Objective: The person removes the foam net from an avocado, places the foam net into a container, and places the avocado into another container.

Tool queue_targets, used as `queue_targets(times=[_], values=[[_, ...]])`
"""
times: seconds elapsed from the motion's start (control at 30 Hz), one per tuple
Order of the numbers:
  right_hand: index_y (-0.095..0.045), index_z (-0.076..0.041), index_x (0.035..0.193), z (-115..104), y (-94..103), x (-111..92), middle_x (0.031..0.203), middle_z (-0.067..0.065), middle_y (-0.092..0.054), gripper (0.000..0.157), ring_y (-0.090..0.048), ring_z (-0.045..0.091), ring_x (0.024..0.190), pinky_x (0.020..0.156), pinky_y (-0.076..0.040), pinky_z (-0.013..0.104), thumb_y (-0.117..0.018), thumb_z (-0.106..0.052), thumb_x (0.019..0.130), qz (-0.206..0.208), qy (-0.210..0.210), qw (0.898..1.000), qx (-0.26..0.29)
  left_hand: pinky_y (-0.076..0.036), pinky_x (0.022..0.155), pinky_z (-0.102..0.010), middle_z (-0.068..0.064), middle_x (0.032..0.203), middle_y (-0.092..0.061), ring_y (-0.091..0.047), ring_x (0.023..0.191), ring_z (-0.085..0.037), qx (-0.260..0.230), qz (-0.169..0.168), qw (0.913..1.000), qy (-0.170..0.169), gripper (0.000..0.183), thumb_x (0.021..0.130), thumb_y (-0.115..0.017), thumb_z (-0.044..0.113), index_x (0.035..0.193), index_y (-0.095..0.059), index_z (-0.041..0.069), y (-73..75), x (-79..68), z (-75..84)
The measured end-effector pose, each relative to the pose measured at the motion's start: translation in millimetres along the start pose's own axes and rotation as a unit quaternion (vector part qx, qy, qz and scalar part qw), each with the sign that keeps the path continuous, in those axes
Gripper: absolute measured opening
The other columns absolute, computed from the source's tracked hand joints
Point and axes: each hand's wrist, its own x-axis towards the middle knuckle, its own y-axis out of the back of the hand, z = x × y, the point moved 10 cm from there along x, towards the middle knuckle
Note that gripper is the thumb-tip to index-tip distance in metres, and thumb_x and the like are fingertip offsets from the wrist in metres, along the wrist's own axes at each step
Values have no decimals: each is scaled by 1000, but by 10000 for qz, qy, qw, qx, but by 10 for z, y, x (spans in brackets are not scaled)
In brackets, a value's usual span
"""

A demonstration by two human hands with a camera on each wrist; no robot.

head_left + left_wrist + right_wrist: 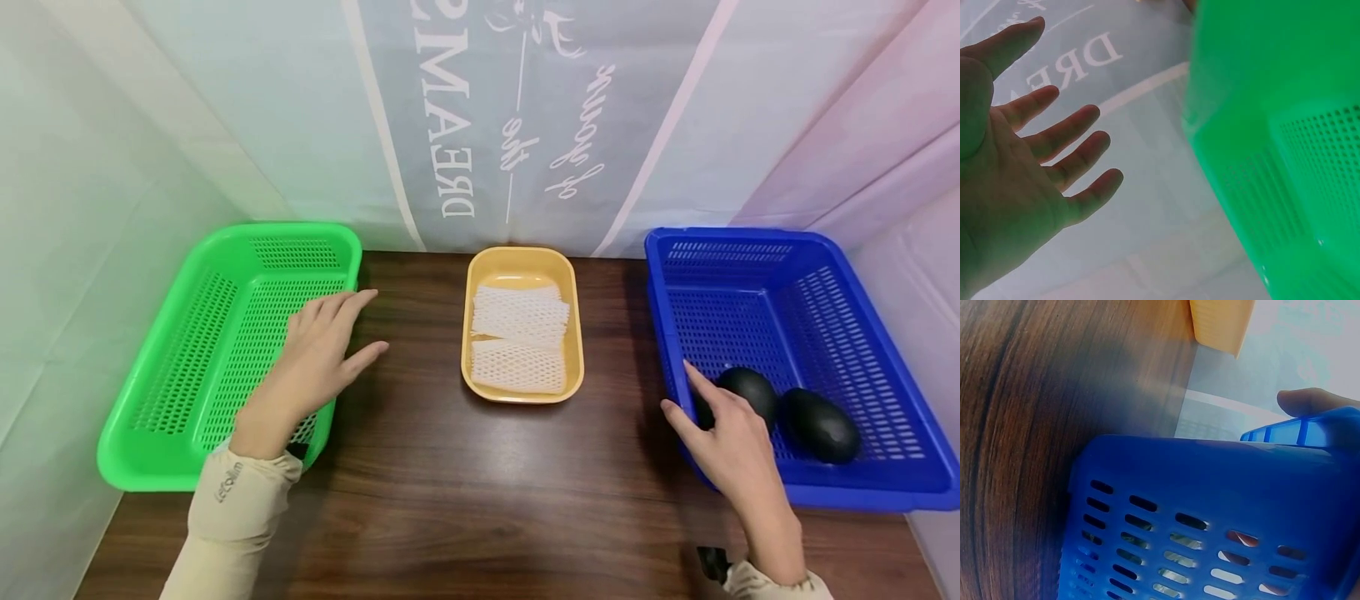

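My left hand (309,358) hovers over the right side of a green plastic basket (112,433), its fingers spread and the palm bare in the left wrist view. At the blue basket (873,500) on the right, my right hand (731,446) reaches over the left rim. Its thumb is outside that rim and its index finger extends inside. Under and beside this hand lie smooth, blackish oval fruits that look like avocados: one (752,392) is partly covered by the fingers, another (821,425) lies to its right. Slotted basket wall hides most of the right fingers in the right wrist view.
Between the baskets stands a small yellow tray (522,398) with two white foam net sleeves (519,367) inside. Everything rests on a dark wooden table (450,500). A printed cloth (510,192) hangs directly behind, and pale sheets flank both sides.
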Motion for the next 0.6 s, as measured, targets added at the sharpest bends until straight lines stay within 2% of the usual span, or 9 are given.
queue_targets(times=[0.27, 0.6], values=[[-37, -16, 154, 0, -4, 9, 138, 33, -53, 68, -44, 57, 124, 91, -35, 73, -59, -45, 96, 16, 17, 10000, 31, -27, 106, -65, -22, 147, -43, -35, 133, -45, 86, -123, 9999, 66, 64, 97, -64, 31, 150, -37, 10, 30, -86, -204], [-37, -16, 154, 2, 5, 5, 138, 34, -52, 68, -44, 57, 124, 90, -35, 72, -58, -46, 97, 6, -22, 10000, 17, -32, 100, -67, -24, 143, -46, -38, 129, -48, 254, -233, 9994, -2, 64, 94, -67, 28, 148, -39, 8, 84, -149, -419]])
